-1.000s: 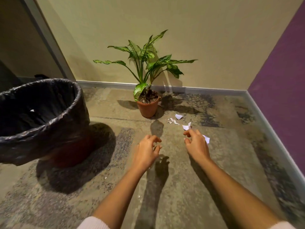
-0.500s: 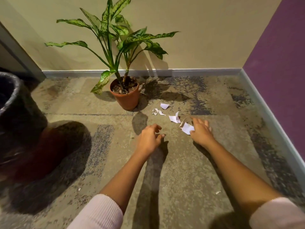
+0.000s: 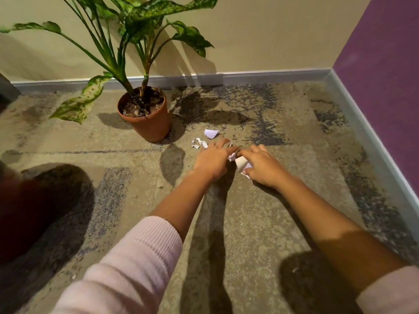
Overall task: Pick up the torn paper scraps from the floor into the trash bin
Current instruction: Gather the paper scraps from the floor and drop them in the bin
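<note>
White torn paper scraps lie on the carpet just right of the plant pot: a flat scrap, a crumpled scrap and a small scrap between my hands. My right hand pinches a larger curled paper scrap between thumb and fingers. My left hand lies low over the floor with fingers stretched forward, its fingertips touching the small scrap next to my right hand. Only the dark lower part of the trash bin shows at the left edge.
A terracotta pot with a leafy green plant stands just left of the scraps, its leaves overhanging the floor. A beige wall with a grey skirting board closes the back. A purple wall runs along the right.
The view has moved closer and to the right, so the bin slid almost out of sight. My right hand has taken hold of a scrap, and my left hand reached forward beside it.
</note>
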Action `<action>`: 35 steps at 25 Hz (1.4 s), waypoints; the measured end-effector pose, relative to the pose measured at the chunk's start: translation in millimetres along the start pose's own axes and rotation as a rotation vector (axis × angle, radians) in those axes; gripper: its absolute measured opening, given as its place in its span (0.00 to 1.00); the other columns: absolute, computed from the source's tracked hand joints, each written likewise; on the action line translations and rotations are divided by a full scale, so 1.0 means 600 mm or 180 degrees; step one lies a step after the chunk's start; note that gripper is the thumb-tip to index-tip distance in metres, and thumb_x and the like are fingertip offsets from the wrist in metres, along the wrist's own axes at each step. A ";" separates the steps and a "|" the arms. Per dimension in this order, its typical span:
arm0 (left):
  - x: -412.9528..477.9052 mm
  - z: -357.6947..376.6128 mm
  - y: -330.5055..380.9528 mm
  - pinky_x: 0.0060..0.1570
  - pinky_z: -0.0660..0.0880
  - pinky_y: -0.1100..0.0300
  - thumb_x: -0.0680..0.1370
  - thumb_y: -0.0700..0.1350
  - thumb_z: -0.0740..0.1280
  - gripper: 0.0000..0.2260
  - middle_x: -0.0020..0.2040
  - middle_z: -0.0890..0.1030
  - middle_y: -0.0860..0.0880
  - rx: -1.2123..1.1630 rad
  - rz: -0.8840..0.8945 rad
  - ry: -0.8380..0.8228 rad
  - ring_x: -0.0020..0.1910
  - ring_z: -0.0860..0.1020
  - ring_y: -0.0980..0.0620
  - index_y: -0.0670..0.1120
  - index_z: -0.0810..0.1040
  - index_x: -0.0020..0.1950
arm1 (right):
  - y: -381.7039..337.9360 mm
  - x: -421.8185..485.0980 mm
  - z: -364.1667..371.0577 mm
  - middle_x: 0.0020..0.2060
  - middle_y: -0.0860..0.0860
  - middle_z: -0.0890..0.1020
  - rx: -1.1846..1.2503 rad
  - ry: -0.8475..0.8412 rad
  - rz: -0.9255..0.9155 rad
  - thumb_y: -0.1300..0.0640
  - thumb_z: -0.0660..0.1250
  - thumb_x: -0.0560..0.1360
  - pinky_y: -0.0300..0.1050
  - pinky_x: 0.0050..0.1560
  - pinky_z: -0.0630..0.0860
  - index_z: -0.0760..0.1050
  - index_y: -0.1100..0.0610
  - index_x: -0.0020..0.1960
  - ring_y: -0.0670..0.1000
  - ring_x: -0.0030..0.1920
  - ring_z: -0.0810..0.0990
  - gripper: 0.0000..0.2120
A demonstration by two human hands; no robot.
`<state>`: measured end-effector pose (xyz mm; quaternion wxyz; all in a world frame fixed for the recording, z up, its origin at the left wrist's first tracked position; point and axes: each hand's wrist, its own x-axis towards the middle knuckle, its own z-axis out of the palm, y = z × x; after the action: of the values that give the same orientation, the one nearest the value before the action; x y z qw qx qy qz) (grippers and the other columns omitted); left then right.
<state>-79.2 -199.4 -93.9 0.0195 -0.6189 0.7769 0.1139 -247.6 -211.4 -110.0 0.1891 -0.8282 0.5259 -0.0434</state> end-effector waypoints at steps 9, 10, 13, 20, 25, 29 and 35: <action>-0.027 0.030 -0.030 0.42 0.74 0.51 0.77 0.42 0.64 0.07 0.51 0.81 0.44 -0.0502 -0.0430 0.0803 0.51 0.79 0.40 0.45 0.80 0.51 | 0.019 0.016 -0.021 0.42 0.52 0.79 0.1554 0.0292 0.0658 0.64 0.73 0.69 0.45 0.43 0.72 0.78 0.49 0.36 0.55 0.47 0.77 0.11; -0.038 0.028 -0.038 0.43 0.74 0.51 0.76 0.43 0.65 0.07 0.50 0.82 0.45 -0.0715 -0.0559 0.0949 0.51 0.80 0.41 0.46 0.81 0.50 | 0.012 0.024 -0.024 0.45 0.54 0.79 0.1724 0.0342 0.0703 0.63 0.73 0.70 0.42 0.40 0.71 0.78 0.48 0.35 0.55 0.49 0.77 0.11; -0.062 0.012 -0.075 0.39 0.72 0.54 0.77 0.49 0.66 0.07 0.44 0.83 0.45 -0.1180 -0.1082 0.1251 0.45 0.80 0.42 0.46 0.80 0.45 | -0.020 0.070 -0.025 0.54 0.57 0.77 0.1624 0.0465 0.0656 0.58 0.75 0.70 0.43 0.50 0.73 0.79 0.48 0.37 0.57 0.59 0.73 0.08; -0.031 0.006 -0.126 0.44 0.67 0.55 0.74 0.37 0.68 0.14 0.53 0.76 0.39 -0.1455 -0.1059 0.0658 0.51 0.76 0.39 0.41 0.68 0.57 | -0.105 0.189 -0.009 0.71 0.53 0.68 0.0104 -0.0336 -0.0035 0.65 0.69 0.68 0.51 0.66 0.68 0.78 0.54 0.42 0.57 0.69 0.67 0.07; 0.000 -0.008 -0.136 0.61 0.70 0.51 0.76 0.37 0.67 0.39 0.74 0.54 0.40 -0.0927 -0.0835 -0.0063 0.61 0.73 0.38 0.55 0.49 0.79 | -0.122 0.175 0.002 0.43 0.52 0.77 0.0005 0.0048 0.0102 0.66 0.66 0.71 0.45 0.42 0.72 0.73 0.51 0.41 0.55 0.45 0.78 0.09; 0.011 -0.008 -0.145 0.68 0.68 0.53 0.73 0.37 0.68 0.29 0.74 0.61 0.45 -0.0454 -0.0397 -0.0377 0.69 0.69 0.43 0.51 0.70 0.72 | -0.106 0.118 0.003 0.43 0.53 0.81 0.0691 0.0532 0.0306 0.66 0.67 0.70 0.48 0.44 0.77 0.78 0.52 0.39 0.55 0.44 0.79 0.09; -0.037 -0.011 -0.138 0.61 0.72 0.52 0.75 0.40 0.66 0.18 0.62 0.74 0.42 -0.0602 -0.0199 -0.0086 0.62 0.73 0.41 0.44 0.78 0.65 | -0.058 0.032 -0.030 0.47 0.54 0.83 0.1541 0.1183 0.0911 0.68 0.64 0.73 0.38 0.38 0.76 0.82 0.56 0.46 0.51 0.44 0.79 0.11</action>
<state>6.4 -196.6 -96.5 -0.0250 -0.6403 0.7427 0.1943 -214.3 -220.4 -83.1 0.2853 -0.6549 0.6367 -0.2903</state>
